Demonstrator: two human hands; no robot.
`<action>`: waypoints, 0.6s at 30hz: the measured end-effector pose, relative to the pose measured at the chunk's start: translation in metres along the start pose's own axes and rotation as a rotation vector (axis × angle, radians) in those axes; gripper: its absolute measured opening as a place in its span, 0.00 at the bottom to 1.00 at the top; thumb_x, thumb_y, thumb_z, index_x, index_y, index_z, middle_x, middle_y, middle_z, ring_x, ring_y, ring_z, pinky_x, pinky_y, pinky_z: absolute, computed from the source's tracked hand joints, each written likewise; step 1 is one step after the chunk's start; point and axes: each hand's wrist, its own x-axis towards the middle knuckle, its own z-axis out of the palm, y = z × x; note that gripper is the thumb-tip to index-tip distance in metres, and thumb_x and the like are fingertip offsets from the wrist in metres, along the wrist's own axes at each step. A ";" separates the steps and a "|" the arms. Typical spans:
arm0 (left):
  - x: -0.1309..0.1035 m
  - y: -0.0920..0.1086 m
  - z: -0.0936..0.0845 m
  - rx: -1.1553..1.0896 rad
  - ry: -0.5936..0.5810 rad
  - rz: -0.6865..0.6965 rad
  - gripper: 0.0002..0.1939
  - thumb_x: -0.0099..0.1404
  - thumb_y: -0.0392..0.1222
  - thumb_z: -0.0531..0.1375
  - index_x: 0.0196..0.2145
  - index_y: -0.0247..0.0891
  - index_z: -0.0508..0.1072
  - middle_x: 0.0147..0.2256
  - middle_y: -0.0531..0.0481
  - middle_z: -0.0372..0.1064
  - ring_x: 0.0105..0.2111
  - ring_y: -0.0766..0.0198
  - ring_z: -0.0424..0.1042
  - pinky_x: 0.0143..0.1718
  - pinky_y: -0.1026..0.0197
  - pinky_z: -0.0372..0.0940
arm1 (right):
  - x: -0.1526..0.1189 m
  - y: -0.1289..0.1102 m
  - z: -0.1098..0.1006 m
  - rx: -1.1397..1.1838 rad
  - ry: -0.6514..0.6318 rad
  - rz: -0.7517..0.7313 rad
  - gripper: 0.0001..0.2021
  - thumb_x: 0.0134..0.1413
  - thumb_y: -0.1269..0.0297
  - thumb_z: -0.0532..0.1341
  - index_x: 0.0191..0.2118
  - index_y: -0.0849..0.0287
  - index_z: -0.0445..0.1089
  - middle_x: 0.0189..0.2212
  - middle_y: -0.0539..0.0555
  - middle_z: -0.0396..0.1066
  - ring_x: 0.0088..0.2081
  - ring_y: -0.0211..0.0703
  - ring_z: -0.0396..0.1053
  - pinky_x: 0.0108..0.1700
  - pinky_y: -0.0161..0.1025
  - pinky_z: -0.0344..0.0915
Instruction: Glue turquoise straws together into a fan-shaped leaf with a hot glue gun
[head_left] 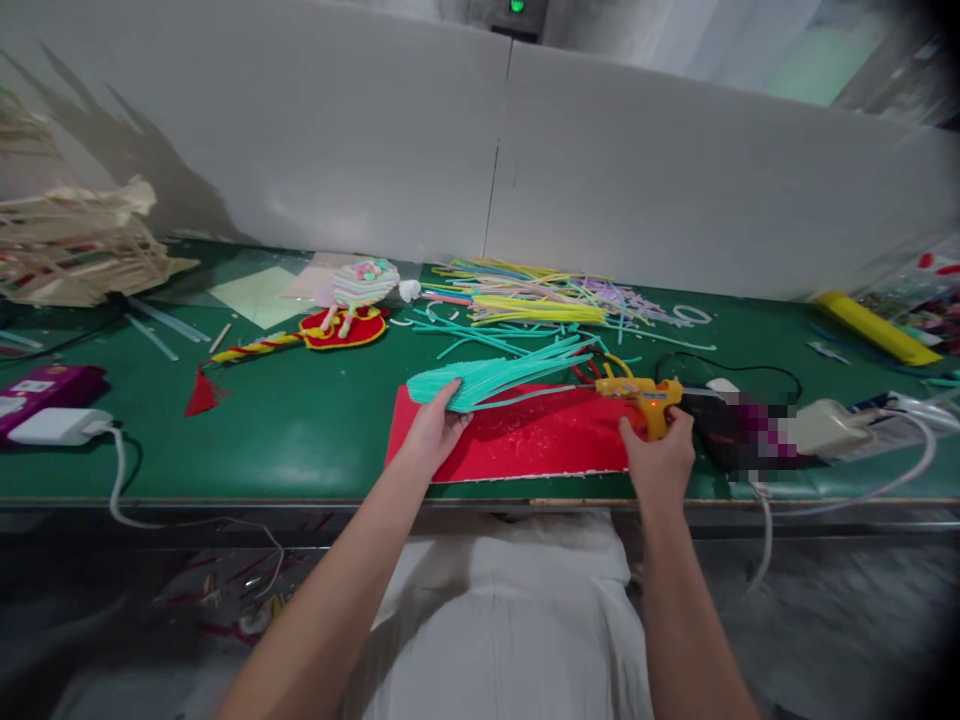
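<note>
My left hand (437, 428) grips the rounded left end of a flat turquoise bundle of fuzzy stems (480, 383), whose loose ends fan out to the right. The bundle is held over a red board (540, 435) with a pale, ragged front edge. In my right hand (661, 450) is a yellow glue gun (643, 392) with a lit orange light. Its nozzle points left, close to one low turquoise stem; whether they touch I cannot tell. More loose turquoise stems (499, 338) lie just behind the bundle.
Behind lies a pile of yellow and lilac stems (532, 300). A striped figure (365, 285) on a red and yellow piece is at the back left. Left are a purple box (56, 390) and white charger (60, 427); right, a yellow object (877, 328) and cables.
</note>
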 end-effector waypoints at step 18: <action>0.000 0.000 0.000 0.014 -0.021 0.003 0.10 0.53 0.34 0.64 0.34 0.38 0.69 0.30 0.53 0.71 0.24 0.69 0.69 0.23 0.67 0.63 | -0.035 -0.052 0.031 0.397 -0.227 -0.021 0.50 0.40 0.49 0.65 0.64 0.62 0.39 0.37 0.55 0.68 0.35 0.42 0.69 0.39 0.40 0.66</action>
